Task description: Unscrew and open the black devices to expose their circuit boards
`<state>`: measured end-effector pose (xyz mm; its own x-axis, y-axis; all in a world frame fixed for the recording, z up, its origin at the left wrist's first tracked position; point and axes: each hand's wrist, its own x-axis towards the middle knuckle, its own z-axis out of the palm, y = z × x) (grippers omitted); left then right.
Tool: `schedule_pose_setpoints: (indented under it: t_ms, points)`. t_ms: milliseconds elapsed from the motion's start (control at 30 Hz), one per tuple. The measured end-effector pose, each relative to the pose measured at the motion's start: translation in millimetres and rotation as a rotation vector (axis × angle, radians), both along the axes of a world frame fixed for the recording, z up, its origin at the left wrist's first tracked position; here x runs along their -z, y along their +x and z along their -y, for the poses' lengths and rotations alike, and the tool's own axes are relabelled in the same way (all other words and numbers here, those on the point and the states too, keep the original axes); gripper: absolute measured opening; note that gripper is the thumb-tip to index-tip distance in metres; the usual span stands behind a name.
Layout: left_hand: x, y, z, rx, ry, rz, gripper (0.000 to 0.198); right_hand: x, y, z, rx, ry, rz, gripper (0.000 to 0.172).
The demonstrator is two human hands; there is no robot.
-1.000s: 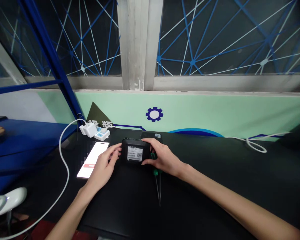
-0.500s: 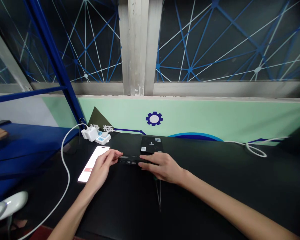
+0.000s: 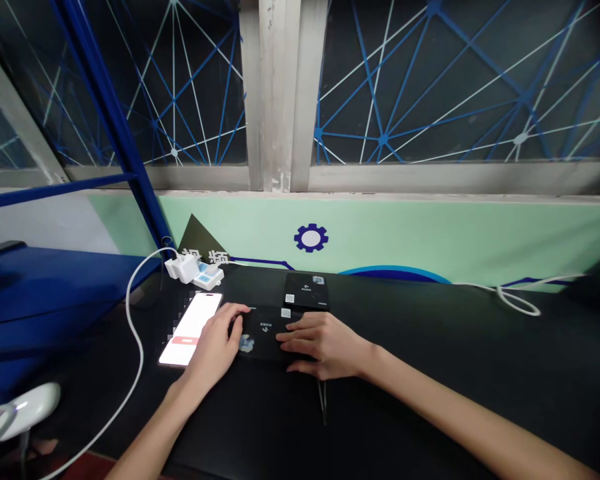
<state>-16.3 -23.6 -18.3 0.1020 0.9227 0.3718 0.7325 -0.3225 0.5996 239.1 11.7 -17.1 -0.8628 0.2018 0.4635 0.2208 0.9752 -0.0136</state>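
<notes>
Between my hands is a flat black box (image 3: 265,339), its top face up with a small logo, a white label and a pale sticker. My left hand (image 3: 219,343) closes on its left edge, fingers at the far corner and thumb nearer. On the right part of the box, my right hand (image 3: 327,345) has its fingers over the top and its thumb low at the near side. A similar black box (image 3: 306,291) lies just behind. Below my right hand a thin cord loop (image 3: 323,403) shows; its upper end is hidden. Whether the held box touches the table cannot be seen.
A lit phone (image 3: 196,323) lies left of my left hand. Behind it stands a white power strip (image 3: 207,273) with a plugged charger, whose white cable (image 3: 141,353) curves forward. A white rounded device (image 3: 27,408) sits far left. Another cable (image 3: 517,300) lies by the wall.
The held box has tipped from showing its edge with ports to showing its top face. Both hands have turned with it, and my right fingers now lie over its top.
</notes>
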Motion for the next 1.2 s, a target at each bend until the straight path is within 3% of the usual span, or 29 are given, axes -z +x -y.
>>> schedule_pose_setpoints:
  t_ms: [300, 600, 900, 1200]
  points:
    - [6.5, -1.3, 3.1, 0.106, -0.007, -0.249, 0.042, -8.5, 0.5, 2.9, 0.025, -0.103, -0.019, 0.024]
    - [-3.6, -2.7, 8.7, -0.037, -0.008, -0.331, 0.037, -13.5, 2.4, -3.1, 0.127, -0.084, 0.001, 0.017]
    - [-11.0, -7.3, 12.1, -0.084, -0.097, -0.359, 0.057, -10.2, 5.8, -10.2, 0.149, -0.024, -0.005, 0.023]
    - [-10.8, -3.5, 9.8, -0.142, -0.19, -0.492, 0.06, -18.3, 10.8, -14.2, 0.221, -0.014, -0.018, 0.022]
